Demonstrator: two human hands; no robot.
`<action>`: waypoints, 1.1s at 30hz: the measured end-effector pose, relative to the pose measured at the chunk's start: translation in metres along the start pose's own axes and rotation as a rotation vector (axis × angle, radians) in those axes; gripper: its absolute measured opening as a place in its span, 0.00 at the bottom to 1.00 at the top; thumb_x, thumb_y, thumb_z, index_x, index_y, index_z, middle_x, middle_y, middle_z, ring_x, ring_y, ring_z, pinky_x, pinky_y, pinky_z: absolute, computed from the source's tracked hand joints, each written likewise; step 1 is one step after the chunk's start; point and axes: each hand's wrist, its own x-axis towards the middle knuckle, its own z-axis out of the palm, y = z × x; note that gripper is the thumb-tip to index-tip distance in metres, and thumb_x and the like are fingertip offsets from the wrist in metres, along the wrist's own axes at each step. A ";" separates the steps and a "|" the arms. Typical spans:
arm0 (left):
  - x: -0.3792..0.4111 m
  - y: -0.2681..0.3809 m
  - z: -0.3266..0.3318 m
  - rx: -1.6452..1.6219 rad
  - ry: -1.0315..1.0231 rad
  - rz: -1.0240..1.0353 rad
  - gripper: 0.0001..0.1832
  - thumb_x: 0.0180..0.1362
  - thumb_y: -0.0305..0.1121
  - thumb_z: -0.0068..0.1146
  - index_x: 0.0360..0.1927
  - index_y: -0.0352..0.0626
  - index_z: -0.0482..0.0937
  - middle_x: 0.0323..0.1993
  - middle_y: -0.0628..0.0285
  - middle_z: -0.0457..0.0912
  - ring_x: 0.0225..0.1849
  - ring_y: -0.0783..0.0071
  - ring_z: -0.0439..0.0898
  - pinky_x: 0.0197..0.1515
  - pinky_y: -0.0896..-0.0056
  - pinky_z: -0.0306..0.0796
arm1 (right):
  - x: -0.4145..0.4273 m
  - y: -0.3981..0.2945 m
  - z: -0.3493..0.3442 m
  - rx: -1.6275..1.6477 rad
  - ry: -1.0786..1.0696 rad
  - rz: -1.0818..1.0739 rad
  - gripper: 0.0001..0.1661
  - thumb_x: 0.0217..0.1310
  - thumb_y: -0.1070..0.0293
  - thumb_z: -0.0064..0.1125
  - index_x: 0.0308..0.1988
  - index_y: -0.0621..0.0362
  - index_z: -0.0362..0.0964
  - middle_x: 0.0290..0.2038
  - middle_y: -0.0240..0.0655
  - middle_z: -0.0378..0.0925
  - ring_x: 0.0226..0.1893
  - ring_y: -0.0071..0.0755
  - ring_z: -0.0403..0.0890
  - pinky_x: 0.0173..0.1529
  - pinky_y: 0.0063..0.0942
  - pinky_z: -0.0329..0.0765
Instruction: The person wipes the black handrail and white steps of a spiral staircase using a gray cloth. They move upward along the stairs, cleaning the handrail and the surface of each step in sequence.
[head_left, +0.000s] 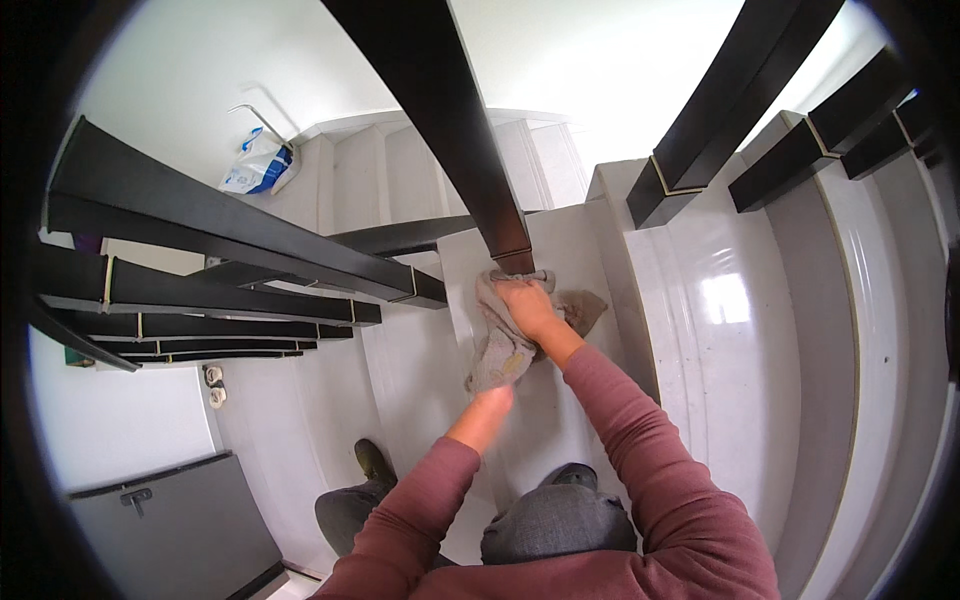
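A damp-looking grey-beige cloth (504, 341) is bunched around the foot of a dark baluster (499, 202) on a pale, glossy stair tread (559, 405). My right hand (531, 306) grips the cloth right at the baluster's base. Nearer to me, my left hand (498, 399) holds the cloth's lower end; it is blurred, and folds cover its fingers. Another part of the cloth (585, 309) spreads out to the right, partly behind my right wrist. A yellowish patch shows on the cloth near my left hand.
More dark balusters stand left (247, 232) and right (694, 165). Steps rise on the right (720, 360). Lower steps (405, 161) lie beyond, with a white-and-blue plastic bag (259, 165) by the wall. A grey door (176, 525) is at lower left. My shoes (373, 459) rest on the stairs.
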 end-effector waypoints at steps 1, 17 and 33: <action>0.001 0.005 0.003 0.073 0.072 -0.036 0.21 0.65 0.39 0.46 0.59 0.45 0.64 0.55 0.64 0.70 0.55 0.71 0.70 0.58 0.66 0.66 | -0.005 0.001 0.004 0.018 0.086 -0.038 0.12 0.48 0.76 0.49 0.37 0.58 0.72 0.38 0.40 0.76 0.44 0.46 0.75 0.52 0.40 0.68; 0.015 0.023 0.118 0.115 -0.005 -0.070 0.20 0.63 0.47 0.50 0.51 0.46 0.73 0.43 0.68 0.75 0.44 0.78 0.73 0.46 0.73 0.68 | 0.056 0.061 -0.069 -0.202 0.379 0.174 0.20 0.53 0.74 0.47 0.49 0.52 0.71 0.51 0.38 0.70 0.57 0.47 0.65 0.58 0.45 0.62; -0.049 -0.017 0.031 0.623 0.006 -0.400 0.22 0.62 0.52 0.45 0.35 0.42 0.77 0.29 0.65 0.77 0.32 0.69 0.76 0.35 0.69 0.68 | -0.101 -0.007 -0.029 -0.390 0.163 0.511 0.26 0.57 0.67 0.45 0.57 0.55 0.62 0.63 0.43 0.57 0.64 0.49 0.56 0.63 0.54 0.53</action>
